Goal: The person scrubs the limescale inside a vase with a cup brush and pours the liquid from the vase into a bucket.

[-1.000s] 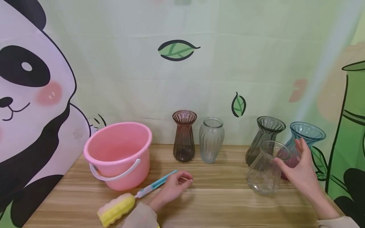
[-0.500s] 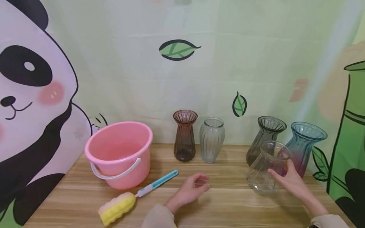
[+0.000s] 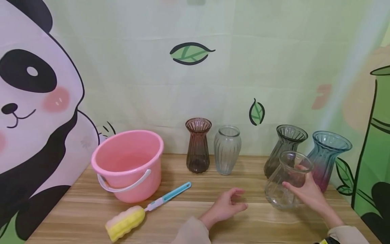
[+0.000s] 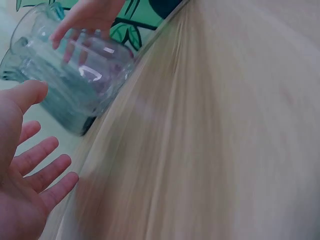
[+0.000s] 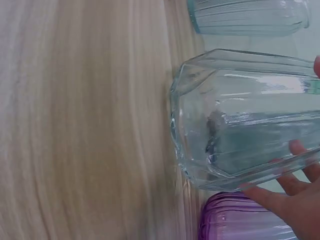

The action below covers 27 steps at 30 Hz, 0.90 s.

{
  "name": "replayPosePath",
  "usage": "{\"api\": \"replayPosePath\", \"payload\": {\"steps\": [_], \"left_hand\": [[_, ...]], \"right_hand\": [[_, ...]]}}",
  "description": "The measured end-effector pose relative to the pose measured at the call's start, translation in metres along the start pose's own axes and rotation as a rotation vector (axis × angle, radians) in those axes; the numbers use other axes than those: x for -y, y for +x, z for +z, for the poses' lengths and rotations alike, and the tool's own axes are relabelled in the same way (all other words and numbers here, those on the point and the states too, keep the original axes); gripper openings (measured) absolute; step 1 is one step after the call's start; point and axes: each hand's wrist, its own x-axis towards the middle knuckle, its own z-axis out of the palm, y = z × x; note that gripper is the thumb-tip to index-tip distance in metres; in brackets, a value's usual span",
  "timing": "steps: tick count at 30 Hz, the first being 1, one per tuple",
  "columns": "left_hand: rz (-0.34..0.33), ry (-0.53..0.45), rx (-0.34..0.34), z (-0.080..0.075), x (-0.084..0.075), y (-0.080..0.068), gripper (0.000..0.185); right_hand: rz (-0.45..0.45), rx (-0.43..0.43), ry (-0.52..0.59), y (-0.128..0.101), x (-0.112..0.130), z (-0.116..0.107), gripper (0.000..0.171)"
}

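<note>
A clear, faceted glass vase [image 3: 278, 195] stands at the right of the table, flared at the rim. My right hand [image 3: 310, 194] holds it from the right, thumb across the near side and fingers round the far side. In the right wrist view those fingers [image 5: 272, 200] lie along the glass vase [image 5: 240, 125]. To the left of the vase, my left hand [image 3: 223, 206] hovers over the table, fingers spread and nothing in them. The left wrist view has the left hand [image 4: 25, 185] apart from the glass.
Behind the held vase stand a grey vase [image 3: 275, 157] and a blue-to-pink vase [image 3: 324, 161]. A brown vase [image 3: 197, 156] and a ribbed clear vase [image 3: 226, 152] stand mid-back. On the left are a pink bucket [image 3: 138, 186] and a yellow sponge brush [image 3: 128, 222] with a blue handle.
My left hand has moved right, from beside the brush handle toward the clear vase. The right hand has come down from the rim and taken hold of the vase, which stays in place.
</note>
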Motion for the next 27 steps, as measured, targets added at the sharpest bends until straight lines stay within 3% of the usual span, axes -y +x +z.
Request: {"api": "replayPosePath", "payload": {"steps": [7, 11, 16, 20, 27], "left_hand": [[0.038, 0.073, 0.013, 0.016, -0.008, 0.006, 0.057], [0.051, 0.127, -0.015, 0.024, -0.015, 0.008, 0.066], [0.047, 0.227, -0.061, 0.028, -0.022, 0.008, 0.078], [0.02, 0.25, -0.075, 0.025, -0.027, 0.006, 0.088], [0.029, 0.26, -0.106, 0.018, -0.033, -0.003, 0.103]], "right_hand": [[0.03, -0.036, -0.082, 0.0, 0.005, 0.001, 0.088], [0.006, -0.034, -0.102, -0.006, 0.009, 0.004, 0.087], [-0.12, -0.062, -0.089, -0.013, 0.021, 0.014, 0.081], [-0.221, -0.079, -0.069, -0.019, 0.033, 0.025, 0.076], [-0.36, -0.009, 0.122, -0.026, 0.058, 0.046, 0.072]]}}
